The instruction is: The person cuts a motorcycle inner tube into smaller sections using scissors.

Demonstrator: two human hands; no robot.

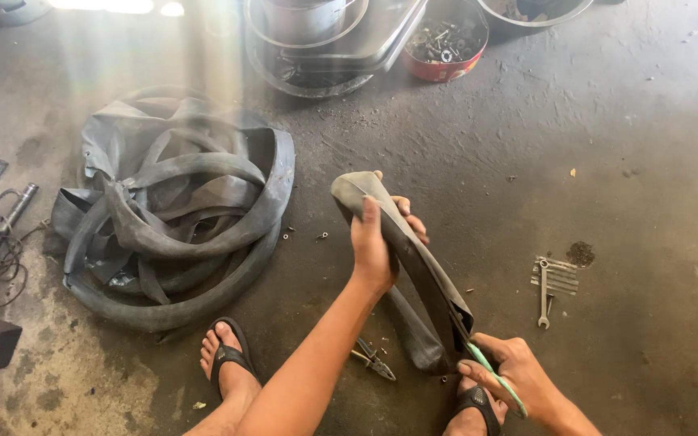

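Between both closed hands, rubber tube (414, 258).

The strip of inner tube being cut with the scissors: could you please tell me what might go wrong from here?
1. The left hand grips the rubber inner tube strip along the line of the cut, so the green-handled scissors in the right hand could reach its fingers.
2. The strip hangs slack below the left hand, so the cut may wander.
3. Pliers and loose small parts lie beside the sandalled foot, easy to step on.
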